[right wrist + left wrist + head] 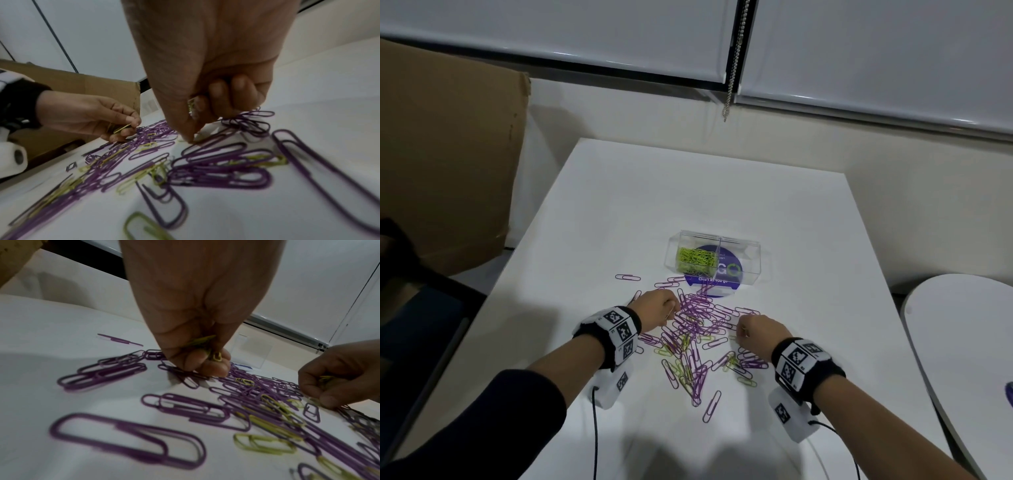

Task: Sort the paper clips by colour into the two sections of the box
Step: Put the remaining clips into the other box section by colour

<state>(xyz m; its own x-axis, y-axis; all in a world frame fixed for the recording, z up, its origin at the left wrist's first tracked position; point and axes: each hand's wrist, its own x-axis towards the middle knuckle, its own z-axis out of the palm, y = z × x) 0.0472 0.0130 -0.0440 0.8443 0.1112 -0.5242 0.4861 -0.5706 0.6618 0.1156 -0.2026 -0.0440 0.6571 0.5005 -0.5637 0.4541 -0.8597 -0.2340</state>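
Note:
A clear two-section box (pixel 717 257) stands past the pile; its left section holds green paper clips (pixel 695 259), its right section shows no clips. A heap of purple clips (pixel 698 329) with some green ones (pixel 685 373) mixed in covers the table before me. My left hand (pixel 655 308) sits at the heap's left edge, fingers curled round green clips (pixel 207 345). My right hand (pixel 756 330) sits at the heap's right edge, fingers curled with green clips (pixel 191 104) inside and its thumb tip down among the clips.
The box stands on a round purple sticker (pixel 717 274) on the white table (pixel 619 205). A cardboard sheet (pixel 448 154) leans at the left. A second white table (pixel 962 342) is at the right. A blind cord (pixel 732 68) hangs behind. Lone purple clips (pixel 627 277) lie apart.

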